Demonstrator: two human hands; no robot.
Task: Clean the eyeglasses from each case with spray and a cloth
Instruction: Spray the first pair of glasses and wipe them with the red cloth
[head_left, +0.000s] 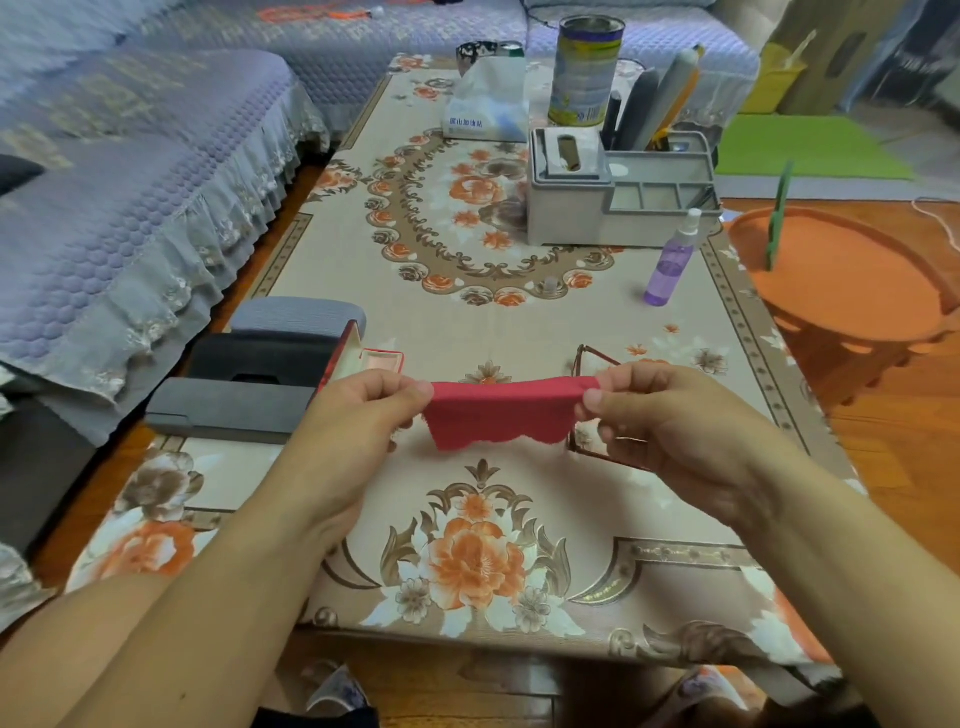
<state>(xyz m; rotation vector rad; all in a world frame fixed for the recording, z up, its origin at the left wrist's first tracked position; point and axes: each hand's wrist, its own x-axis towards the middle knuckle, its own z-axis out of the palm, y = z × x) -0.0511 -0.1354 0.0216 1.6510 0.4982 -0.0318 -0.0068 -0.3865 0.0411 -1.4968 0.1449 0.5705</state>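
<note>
1. The eyeglasses (592, 364) lie on the table (519, 322) mostly hidden behind the right hand (670, 421); only a thin reddish-brown frame corner above the fingers and a strip of rim below them show, so the lenses are hard to make out.
2. The left hand (358, 415) covers part of the open red case (358, 358), whose pale lining shows near the hinge.
3. A red cloth (501, 413) is stretched between the two hands above the table. Each hand pinches a top corner between thumb and fingers; the cloth hangs slack with a wavy, zigzag-cut lower edge and a soft, matte look.
4. Three more cases sit at the table's left edge: a dark gray one (228, 408), a black one (265, 356) and a blue-gray one (296, 314), all long with rounded ends.
5. A slim clear spray bottle (670, 265) of purple liquid with a white nozzle stands farther back on the right, near a gray plastic organizer (571, 208).
6. The tablecloth is floral, orange and brown on beige.
</note>
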